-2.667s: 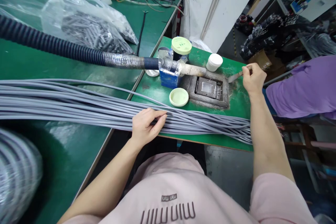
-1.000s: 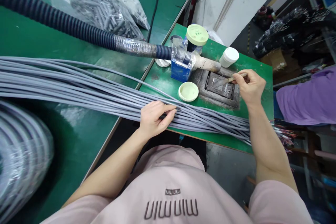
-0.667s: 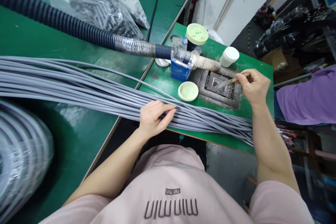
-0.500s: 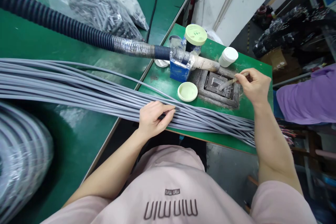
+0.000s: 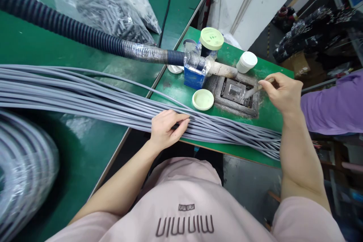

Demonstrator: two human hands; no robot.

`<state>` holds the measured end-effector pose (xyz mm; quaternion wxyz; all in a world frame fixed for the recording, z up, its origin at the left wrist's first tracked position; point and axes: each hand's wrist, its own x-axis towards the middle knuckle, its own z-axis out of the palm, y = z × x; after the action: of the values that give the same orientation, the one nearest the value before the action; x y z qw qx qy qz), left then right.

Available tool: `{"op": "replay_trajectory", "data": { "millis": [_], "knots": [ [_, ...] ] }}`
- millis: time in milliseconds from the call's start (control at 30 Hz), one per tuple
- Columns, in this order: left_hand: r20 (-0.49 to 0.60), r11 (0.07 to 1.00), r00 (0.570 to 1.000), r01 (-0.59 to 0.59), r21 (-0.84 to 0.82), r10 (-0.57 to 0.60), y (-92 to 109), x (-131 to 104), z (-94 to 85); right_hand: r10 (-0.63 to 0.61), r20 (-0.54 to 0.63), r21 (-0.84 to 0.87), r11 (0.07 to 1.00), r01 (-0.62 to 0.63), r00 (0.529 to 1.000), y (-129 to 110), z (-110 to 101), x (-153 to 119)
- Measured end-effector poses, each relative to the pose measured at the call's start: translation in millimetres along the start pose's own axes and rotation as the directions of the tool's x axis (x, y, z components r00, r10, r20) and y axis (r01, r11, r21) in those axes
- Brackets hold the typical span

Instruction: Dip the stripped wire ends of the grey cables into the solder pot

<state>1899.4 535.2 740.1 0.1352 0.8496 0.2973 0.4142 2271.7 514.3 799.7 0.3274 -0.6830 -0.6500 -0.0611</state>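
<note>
My right hand (image 5: 283, 89) pinches a flat, light-coloured stick (image 5: 254, 91) between thumb and fingers. The stick's lower end is at the right side of a small solder pot (image 5: 236, 91), a dark square well with a shiny metallic patch and a crusted grey rim. My left hand (image 5: 168, 128) lies on a thick bundle of grey cables (image 5: 119, 102), its fingers curled and the thumb close to the forefinger. Whether a cable is held in it is hidden. The bundle crosses in front of the pot, and its right end passes behind my right forearm.
A corrugated hose (image 5: 93, 39) ends beside the pot, over a blue box (image 5: 194, 77). Around it are a pale green lid (image 5: 202, 99), a green-lidded tub (image 5: 211, 38) and a white jar (image 5: 247, 62). A cable coil (image 5: 28, 174) lies left. A purple sleeve (image 5: 334, 102) is at right.
My right hand has moved right, drawing the stick's end from the middle of the pot toward its right side. The left hand stays in place on the cables.
</note>
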Motion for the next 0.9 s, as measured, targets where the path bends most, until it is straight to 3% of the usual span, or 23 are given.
{"op": "replay_trajectory", "data": {
  "millis": [300,500,633,767,900],
  "knots": [
    [0.003,1.000,1.000,0.001,0.008,-0.001,0,0,0.0,0.126,-0.045,0.014,0.992,-0.125,0.991,19,-16,-9],
    [0.000,1.000,1.000,-0.004,0.019,0.004,0,-1,0.3,0.270,0.056,0.131,0.952,-0.276,0.961,58,1,-5],
    [-0.002,1.000,1.000,-0.003,0.017,0.003,1,0,0.9,0.395,0.111,0.249,0.877,-0.410,0.912,84,19,1],
    [0.000,0.999,1.000,0.000,0.032,0.000,0,0,2.0,0.535,0.181,0.355,0.747,-0.563,0.825,105,34,13],
    [-0.002,0.999,1.000,0.003,0.042,-0.003,-1,0,3.6,0.595,0.267,0.281,0.704,-0.652,0.758,117,47,28]
  ]
}}
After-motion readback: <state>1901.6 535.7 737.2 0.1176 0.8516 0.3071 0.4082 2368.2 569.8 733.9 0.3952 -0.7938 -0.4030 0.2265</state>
